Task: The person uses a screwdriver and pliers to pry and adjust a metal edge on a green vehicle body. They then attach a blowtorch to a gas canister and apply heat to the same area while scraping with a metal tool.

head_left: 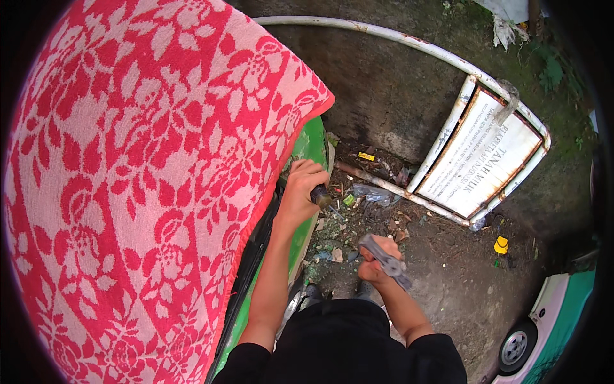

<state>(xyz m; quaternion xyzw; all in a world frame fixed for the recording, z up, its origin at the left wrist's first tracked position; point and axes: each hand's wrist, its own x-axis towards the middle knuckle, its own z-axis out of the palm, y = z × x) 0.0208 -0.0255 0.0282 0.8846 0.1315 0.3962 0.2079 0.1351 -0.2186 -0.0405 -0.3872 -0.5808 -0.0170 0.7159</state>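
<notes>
Holding a tool in each hand beside the green panel

The left hand (304, 187) was wrapped around a dark-handled tool (320, 196) near the green panel (311, 144); the right hand (372, 270) clasped a grey tool (387, 264) above the ground (441, 275). Both seemed stiff, the grey one probably heavier; a full-fist hold suited each. The panel's edge crowded the left; more room showed rightward.

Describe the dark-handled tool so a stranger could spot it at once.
Find the big red-and-pink floral cloth filling the left side, then the green panel showing past its right edge. Against that panel, the left hand grips the dark-handled tool. Unlike the grey object in the right hand, it has a rounded handle and thin shaft.
</notes>
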